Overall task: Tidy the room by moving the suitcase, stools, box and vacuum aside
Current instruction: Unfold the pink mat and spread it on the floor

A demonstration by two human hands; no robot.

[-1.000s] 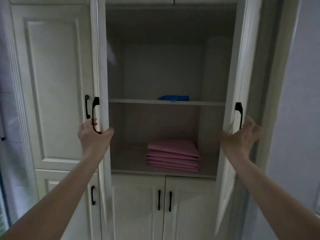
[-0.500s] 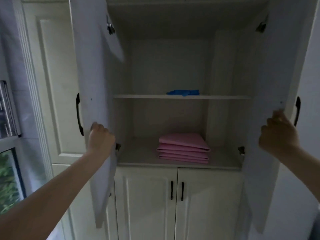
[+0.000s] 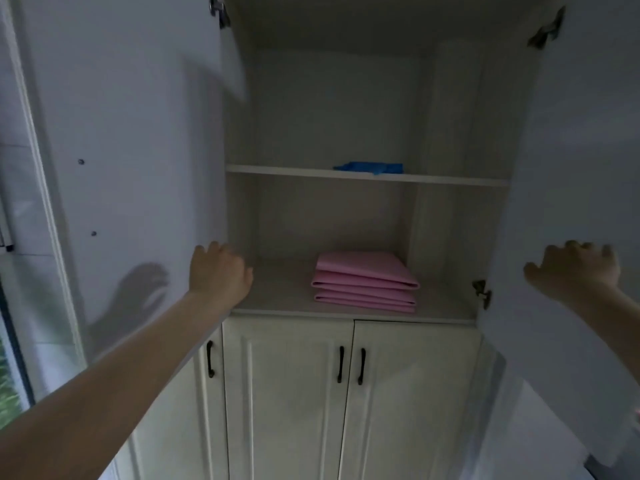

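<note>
Cabinet interior seen from the head camera, both upper doors swung wide. Left door (image 3: pixel 131 150) shows its inner face, with the left hand (image 3: pixel 219 271) at its edge, fingers bent against the panel; whether they grip it cannot be told. Centre: a blue item (image 3: pixel 369 167) lies on the upper shelf (image 3: pixel 294 171); a folded pink stack (image 3: pixel 365 281) sits on the lower shelf (image 3: pixel 277 292). Right hand (image 3: pixel 576 268) rests on the right door (image 3: pixel 581 133), fingers loosely curled, clasping nothing. Suitcase, stools, box and vacuum lie outside this view.
</note>
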